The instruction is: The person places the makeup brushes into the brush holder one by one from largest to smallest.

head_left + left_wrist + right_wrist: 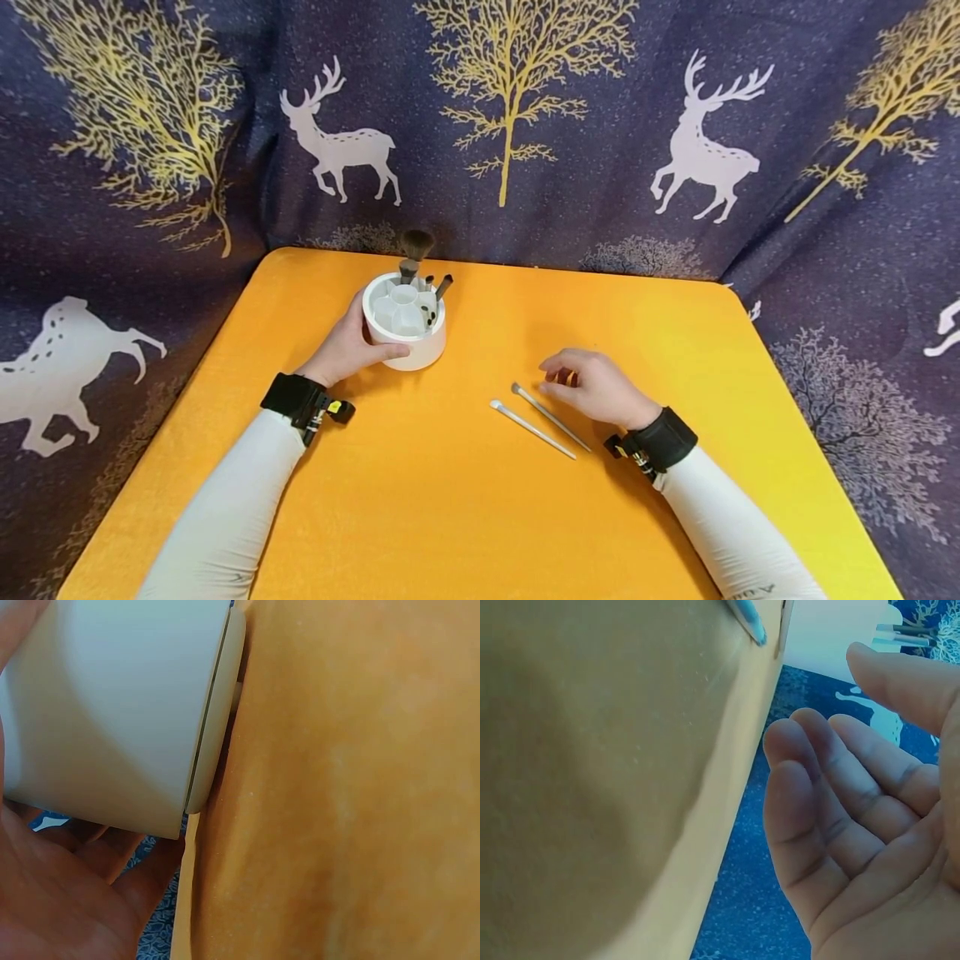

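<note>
My left hand (347, 343) grips a white round makeup brush holder (429, 350) from its left side, thumb across the front. Divided compartments show in its top, and several makeup brushes stand in it, among them a large fluffy dark brush (417, 244). The holder's smooth wall (112, 712) fills much of the left wrist view. Two slim makeup brushes, a white-tipped one (532, 428) and a grey-tipped one (552, 418), lie side by side on the table. Close to the grey-tipped brush, my right hand (600, 390) hovers with loosely bent fingers, holding nothing.
An orange cloth covers the table (420, 517). Behind and beside it hangs a dark blue curtain (525, 225) printed with white deer and golden trees. Each wrist wears a black strap (663, 437) with a small camera.
</note>
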`<state>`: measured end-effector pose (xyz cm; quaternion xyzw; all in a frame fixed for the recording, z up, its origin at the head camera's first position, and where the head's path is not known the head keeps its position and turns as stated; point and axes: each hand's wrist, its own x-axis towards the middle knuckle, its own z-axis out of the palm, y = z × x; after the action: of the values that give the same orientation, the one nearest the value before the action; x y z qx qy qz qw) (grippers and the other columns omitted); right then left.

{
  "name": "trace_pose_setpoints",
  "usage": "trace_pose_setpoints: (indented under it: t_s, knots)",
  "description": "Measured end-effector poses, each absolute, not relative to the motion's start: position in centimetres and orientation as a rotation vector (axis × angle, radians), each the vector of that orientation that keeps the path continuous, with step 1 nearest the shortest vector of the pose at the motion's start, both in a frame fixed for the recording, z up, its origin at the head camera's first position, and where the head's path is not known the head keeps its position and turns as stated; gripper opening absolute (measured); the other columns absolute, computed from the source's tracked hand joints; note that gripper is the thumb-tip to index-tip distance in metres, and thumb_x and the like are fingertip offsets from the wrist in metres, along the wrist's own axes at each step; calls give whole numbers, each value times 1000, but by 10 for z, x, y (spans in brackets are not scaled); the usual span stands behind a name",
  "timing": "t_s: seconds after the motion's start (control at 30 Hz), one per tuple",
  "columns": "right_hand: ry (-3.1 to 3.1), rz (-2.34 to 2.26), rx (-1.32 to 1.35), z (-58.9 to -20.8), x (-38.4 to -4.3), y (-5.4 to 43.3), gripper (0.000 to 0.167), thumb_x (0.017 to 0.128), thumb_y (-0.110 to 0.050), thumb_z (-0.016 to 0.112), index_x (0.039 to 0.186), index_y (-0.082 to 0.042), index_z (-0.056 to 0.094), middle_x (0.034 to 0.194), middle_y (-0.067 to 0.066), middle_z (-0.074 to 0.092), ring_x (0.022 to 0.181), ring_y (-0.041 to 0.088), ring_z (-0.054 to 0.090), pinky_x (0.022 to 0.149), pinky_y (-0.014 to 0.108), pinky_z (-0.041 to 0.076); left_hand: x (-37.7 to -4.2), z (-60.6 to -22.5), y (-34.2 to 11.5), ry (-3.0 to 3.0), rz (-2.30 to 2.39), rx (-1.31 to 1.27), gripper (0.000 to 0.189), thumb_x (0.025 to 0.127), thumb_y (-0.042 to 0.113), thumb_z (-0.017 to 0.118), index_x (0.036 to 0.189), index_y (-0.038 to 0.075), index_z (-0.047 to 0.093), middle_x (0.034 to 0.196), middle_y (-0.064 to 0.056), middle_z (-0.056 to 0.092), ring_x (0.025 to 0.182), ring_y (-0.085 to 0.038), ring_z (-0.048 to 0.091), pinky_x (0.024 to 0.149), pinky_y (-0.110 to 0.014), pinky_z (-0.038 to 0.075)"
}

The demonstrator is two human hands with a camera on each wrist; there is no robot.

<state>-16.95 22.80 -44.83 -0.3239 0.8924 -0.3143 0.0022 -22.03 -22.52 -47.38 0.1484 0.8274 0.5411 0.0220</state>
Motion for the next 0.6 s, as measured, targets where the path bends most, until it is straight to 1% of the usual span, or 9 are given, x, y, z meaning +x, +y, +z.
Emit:
trace_pose_setpoints:
  t_s: [0.27, 0.43, 0.6]
  knots:
    - [2769, -944, -992, -453, -168, 224, 28, 102, -21, 85, 127, -8, 81, 106, -5, 75, 89, 7, 67, 79, 34, 60, -221, -475, -226, 2557, 1691, 469, 124, 85, 27, 101, 178, 25, 19, 171, -12, 40, 153, -36, 43, 129, -61, 33]
    - [2760, -892, -963, -455, -167, 223, 30, 102, -25, 86, 127, -10, 80, 105, -6, 75, 91, 7, 68, 81, 35, 60, -220, -474, -226, 2557, 1680, 460, 124, 86, 28, 101, 178, 23, 18, 171, -13, 39, 154, -37, 42, 129, -62, 32]
    - [2758, -852, -958, -456, -166, 221, 29, 101, -26, 87, 126, -11, 80, 106, -7, 76, 92, 7, 69, 82, 35, 61, -220, -474, -226, 2560, 1674, 457, 124, 85, 27, 101, 177, 22, 18, 171, -14, 39, 153, -37, 43, 129, -61, 33]
